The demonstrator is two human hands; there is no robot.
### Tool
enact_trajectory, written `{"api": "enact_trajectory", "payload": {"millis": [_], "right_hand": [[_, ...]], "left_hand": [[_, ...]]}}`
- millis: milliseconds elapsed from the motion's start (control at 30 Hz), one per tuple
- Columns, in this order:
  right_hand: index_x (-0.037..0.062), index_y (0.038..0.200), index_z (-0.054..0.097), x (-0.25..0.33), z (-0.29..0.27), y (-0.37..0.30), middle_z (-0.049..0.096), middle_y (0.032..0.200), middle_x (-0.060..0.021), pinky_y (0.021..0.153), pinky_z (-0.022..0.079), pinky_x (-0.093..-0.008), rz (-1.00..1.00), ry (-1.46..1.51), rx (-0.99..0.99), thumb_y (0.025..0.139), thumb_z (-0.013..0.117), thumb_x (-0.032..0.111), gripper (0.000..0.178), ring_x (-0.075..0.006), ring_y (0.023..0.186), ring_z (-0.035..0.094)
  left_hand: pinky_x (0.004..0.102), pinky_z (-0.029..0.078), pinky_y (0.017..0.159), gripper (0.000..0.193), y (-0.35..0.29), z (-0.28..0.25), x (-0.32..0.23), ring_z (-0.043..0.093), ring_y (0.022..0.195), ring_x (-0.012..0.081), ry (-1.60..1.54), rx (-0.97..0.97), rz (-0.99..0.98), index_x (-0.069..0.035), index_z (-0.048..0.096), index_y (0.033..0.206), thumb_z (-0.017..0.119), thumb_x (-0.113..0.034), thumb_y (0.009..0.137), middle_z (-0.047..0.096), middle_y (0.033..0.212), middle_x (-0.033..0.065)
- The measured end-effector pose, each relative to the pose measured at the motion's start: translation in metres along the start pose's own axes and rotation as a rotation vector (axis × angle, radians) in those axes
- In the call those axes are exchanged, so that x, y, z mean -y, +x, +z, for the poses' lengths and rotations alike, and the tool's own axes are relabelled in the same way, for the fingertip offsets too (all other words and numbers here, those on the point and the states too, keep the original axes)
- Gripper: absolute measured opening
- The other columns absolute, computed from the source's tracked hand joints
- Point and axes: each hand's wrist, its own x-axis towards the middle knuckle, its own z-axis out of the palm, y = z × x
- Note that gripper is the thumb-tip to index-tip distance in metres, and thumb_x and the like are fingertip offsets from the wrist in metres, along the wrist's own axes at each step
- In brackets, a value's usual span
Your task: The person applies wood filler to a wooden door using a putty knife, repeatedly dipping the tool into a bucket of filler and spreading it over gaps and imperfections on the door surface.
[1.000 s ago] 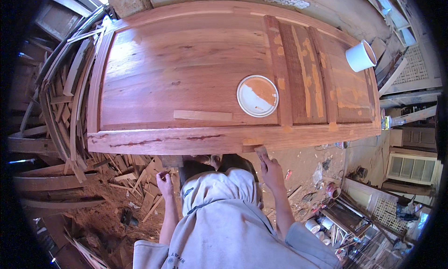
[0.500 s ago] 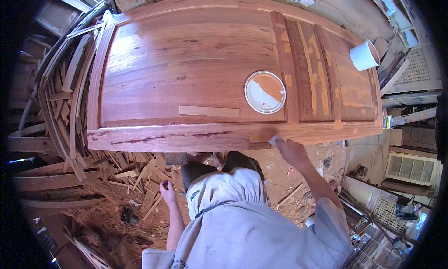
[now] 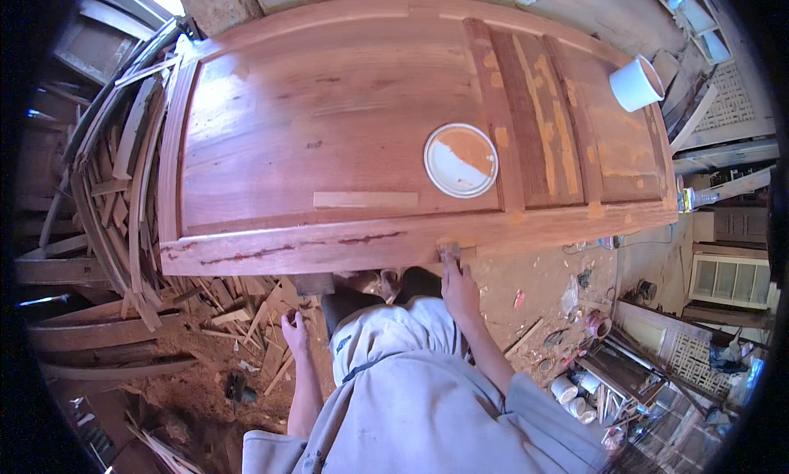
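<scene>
The right hand [image 3: 460, 291] pinches a small scraper [image 3: 449, 252] against the near edge of the wooden door [image 3: 329, 120] just ahead, while the left hand [image 3: 293, 330] hangs loosely curled and empty, clear of the work.

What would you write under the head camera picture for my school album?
A person's right hand presses a small scraper against a reddish wooden door's front edge; the left hand hangs free.
</scene>
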Motion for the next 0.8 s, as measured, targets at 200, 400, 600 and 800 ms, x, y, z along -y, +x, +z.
{"api": "enact_trajectory", "payload": {"millis": [200, 400, 600, 800], "right_hand": [[0.0151, 0.137, 0.050, -0.013, -0.043, -0.002, 0.060, 0.095, -0.0305, 0.068, 0.055, -0.0512, -0.016, 0.113, 0.030, 0.095, 0.048, 0.024, 0.042, -0.0463, 0.078, 0.064], [0.0171, 0.139, 0.048, -0.024, -0.017, -0.001, 0.060, 0.091, -0.0275, 0.066, 0.054, -0.0513, -0.016, 0.010, -0.030, 0.094, 0.051, 0.021, 0.045, -0.0449, 0.075, 0.063], [0.0173, 0.135, 0.052, -0.047, -0.009, 0.011, 0.059, 0.086, -0.0250, 0.064, 0.053, -0.0510, -0.070, 0.063, -0.085, 0.094, 0.052, 0.022, 0.041, -0.0435, 0.072, 0.062], [0.0134, 0.131, 0.055, -0.056, -0.011, -0.007, 0.058, 0.083, -0.0248, 0.063, 0.051, -0.0509, -0.025, 0.064, -0.134, 0.095, 0.052, 0.022, 0.037, -0.0440, 0.072, 0.062]], "left_hand": [[0.0273, 0.049, 0.062, 0.023, 0.015, 0.003, 0.001, 0.063, 0.073, 0.0144, 0.005, -0.025, 0.032, -0.001, 0.057, 0.103, 0.062, -0.021, 0.092, 0.064, 0.084, 0.0065], [0.0332, 0.049, 0.079, 0.027, -0.004, 0.010, -0.004, 0.062, 0.084, 0.0208, -0.092, 0.039, -0.092, 0.003, 0.060, 0.105, 0.061, -0.021, 0.091, 0.066, 0.094, 0.0126], [0.0317, 0.051, 0.074, 0.025, -0.022, 0.010, -0.003, 0.063, 0.078, 0.0181, -0.044, 0.011, -0.120, 0.002, 0.062, 0.102, 0.061, -0.021, 0.091, 0.067, 0.087, 0.0108], [0.0313, 0.051, 0.075, 0.026, -0.017, 0.010, -0.003, 0.064, 0.079, 0.0184, -0.101, 0.047, -0.188, 0.003, 0.061, 0.102, 0.060, -0.021, 0.092, 0.067, 0.089, 0.0115]]}}
